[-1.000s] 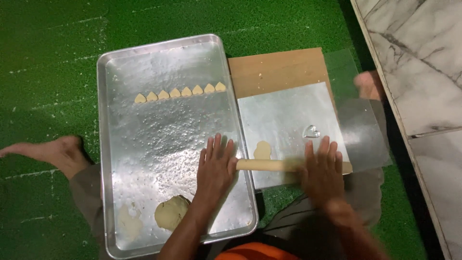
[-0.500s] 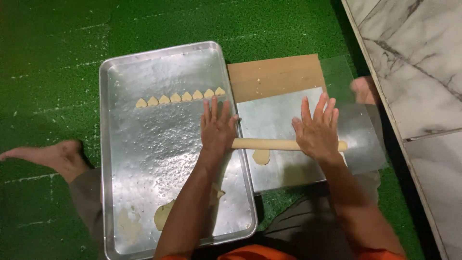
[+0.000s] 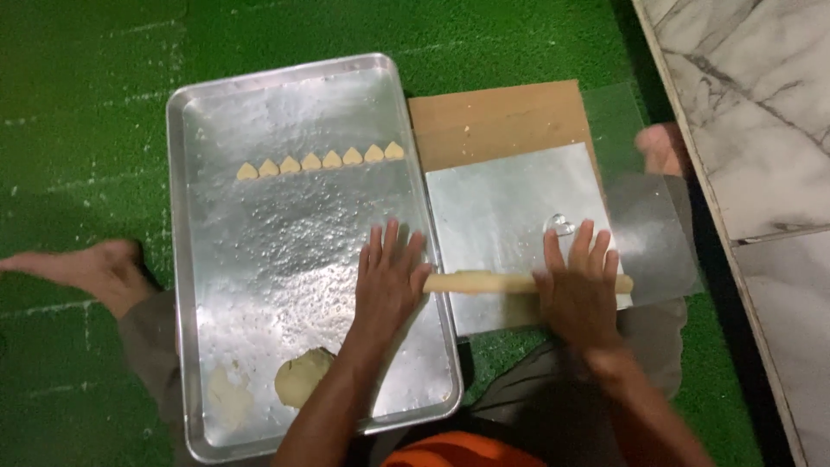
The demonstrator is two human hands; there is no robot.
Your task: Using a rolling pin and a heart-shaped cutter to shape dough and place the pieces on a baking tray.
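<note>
Green artificial turf [image 3: 78,104] covers the floor, with a pale marble slab [image 3: 761,112] along the right edge. From the head camera, a large metal tray [image 3: 285,251] lies on the turf, and just right of it a brown board [image 3: 493,121] carries a silvery sheet [image 3: 493,216] under a clear plastic film [image 3: 657,233].

A wooden rolling pin [image 3: 484,283] lies crosswise over the near part of the sheet. The left hand [image 3: 389,281] rests flat, fingers spread, on the pin's left end, partly over the tray's right rim. The right hand [image 3: 579,290] presses flat and open on the pin's right end; neither hand is wrapped around it.

A small clear heart-shaped cutter [image 3: 560,226] sits on the sheet just beyond the right hand. On the tray, a row of small heart-shaped dough pieces [image 3: 320,162] lines the far part, and a lump of dough [image 3: 301,377] lies near the front edge. Whatever dough is under the pin is probably thin, but blur hides it. A bare foot [image 3: 86,268] rests on the turf at left.
</note>
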